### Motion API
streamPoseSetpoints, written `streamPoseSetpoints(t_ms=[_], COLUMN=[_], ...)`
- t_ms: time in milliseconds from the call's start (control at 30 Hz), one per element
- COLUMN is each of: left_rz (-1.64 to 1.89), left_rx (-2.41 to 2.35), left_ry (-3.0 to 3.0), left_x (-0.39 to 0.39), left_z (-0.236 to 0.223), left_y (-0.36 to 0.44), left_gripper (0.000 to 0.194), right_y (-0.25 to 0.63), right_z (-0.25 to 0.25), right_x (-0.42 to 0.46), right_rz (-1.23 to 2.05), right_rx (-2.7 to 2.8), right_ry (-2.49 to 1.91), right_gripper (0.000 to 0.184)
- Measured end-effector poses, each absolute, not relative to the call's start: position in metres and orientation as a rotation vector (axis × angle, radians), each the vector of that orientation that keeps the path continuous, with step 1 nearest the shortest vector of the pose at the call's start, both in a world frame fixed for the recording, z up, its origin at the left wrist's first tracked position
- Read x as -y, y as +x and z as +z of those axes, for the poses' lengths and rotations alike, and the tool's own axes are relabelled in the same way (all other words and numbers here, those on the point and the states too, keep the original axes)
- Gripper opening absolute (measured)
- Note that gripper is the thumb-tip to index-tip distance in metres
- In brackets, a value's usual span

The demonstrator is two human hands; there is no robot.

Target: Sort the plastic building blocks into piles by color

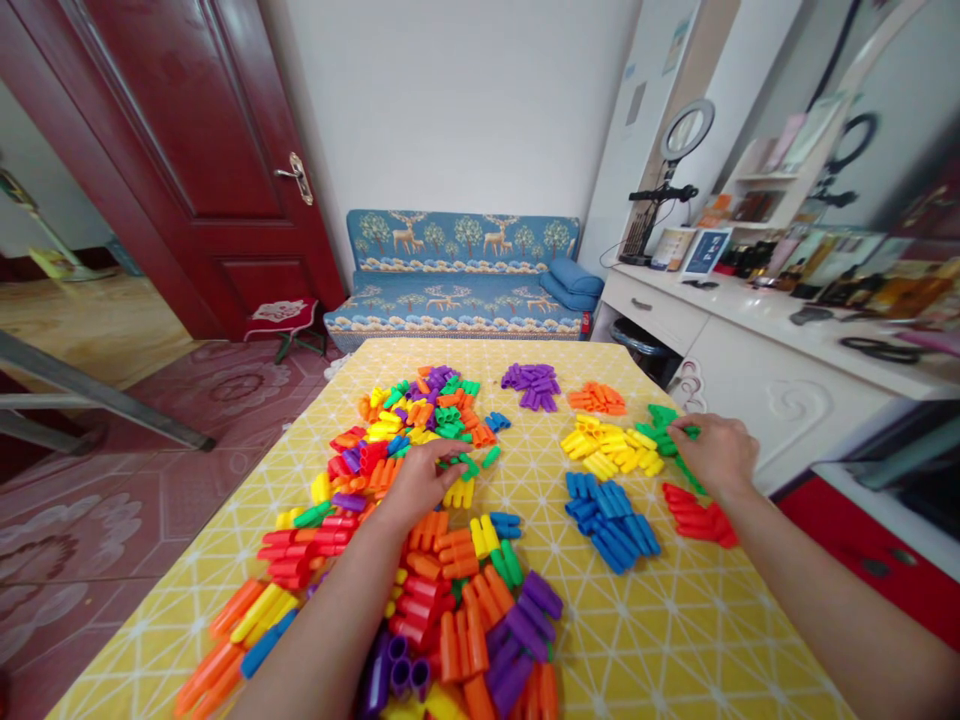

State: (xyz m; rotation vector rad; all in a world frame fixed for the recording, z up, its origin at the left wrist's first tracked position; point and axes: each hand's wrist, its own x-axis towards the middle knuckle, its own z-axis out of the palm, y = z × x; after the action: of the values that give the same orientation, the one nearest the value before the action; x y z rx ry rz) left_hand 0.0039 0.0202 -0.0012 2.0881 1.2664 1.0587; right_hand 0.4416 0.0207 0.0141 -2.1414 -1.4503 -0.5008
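My left hand (421,482) is over the right side of a large mixed pile of bullet-shaped plastic blocks (424,535). Its fingers are closed on a green block (468,466), and a loose green block (491,457) lies just beyond the fingertips. At the right side of the table, my right hand (718,452) pinches a green block (691,432) above a small green pile (660,425). Around that hand lie yellow blocks (609,446), red blocks (697,515) and blue blocks (611,520), each in its own pile.
Farther back on the yellow patterned table (517,590) are a purple pile (531,385) and an orange pile (598,398). A blue sofa (457,290) stands past the far edge. To the right is a white dressing table (795,345) crowded with bottles.
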Motion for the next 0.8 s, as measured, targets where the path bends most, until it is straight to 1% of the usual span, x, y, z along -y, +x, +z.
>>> streamPoseSetpoints(t_ms=[100,167,233,333,400,433,500,567,600,733,800], left_rz=[1.075,1.081,1.087,1.103,1.115,1.12,1.124,1.114,1.103,1.071,1.053], left_rx=[-1.259,-1.257,-1.254,-1.237,-1.204,-1.183,-1.142,-1.111,-1.101,-1.094,-1.072], left_ry=[2.075,2.056,2.026,1.957,1.9,1.873,1.834,1.82,1.82,1.825,1.81], left_x=[-0.02,-0.02,-0.02,-0.021,-0.021,-0.021,-0.02,-0.018,-0.017,-0.016,-0.016], left_z=[-0.001,-0.001,-0.001,-0.004,-0.006,-0.006,-0.003,0.0,0.002,0.004,0.002], left_y=[0.005,0.005,0.005,0.004,0.004,0.004,0.005,0.006,0.007,0.008,0.008], left_gripper=[0.025,0.026,0.025,0.025,0.026,0.026,0.025,0.023,0.023,0.02,0.02], right_y=[0.417,0.385,0.342,0.27,0.228,0.211,0.187,0.174,0.171,0.171,0.173], right_z=[0.023,0.026,0.025,0.013,0.003,-0.002,-0.01,-0.017,-0.02,-0.028,-0.028], right_x=[-0.017,-0.013,-0.007,0.005,0.011,0.013,0.014,0.011,0.01,0.006,0.007], right_rz=[-0.462,-0.327,-0.088,0.406,0.642,0.719,0.809,0.849,0.858,0.879,0.846], right_rx=[1.461,1.542,1.632,1.642,1.641,1.635,1.621,1.597,1.584,1.539,1.558], right_ry=[-1.919,-1.688,-1.448,-1.238,-1.188,-1.175,-1.155,-1.128,-1.115,-1.1,-1.109], right_gripper=[0.022,0.019,0.015,0.014,0.017,0.023,0.036,0.044,0.042,0.021,0.014])
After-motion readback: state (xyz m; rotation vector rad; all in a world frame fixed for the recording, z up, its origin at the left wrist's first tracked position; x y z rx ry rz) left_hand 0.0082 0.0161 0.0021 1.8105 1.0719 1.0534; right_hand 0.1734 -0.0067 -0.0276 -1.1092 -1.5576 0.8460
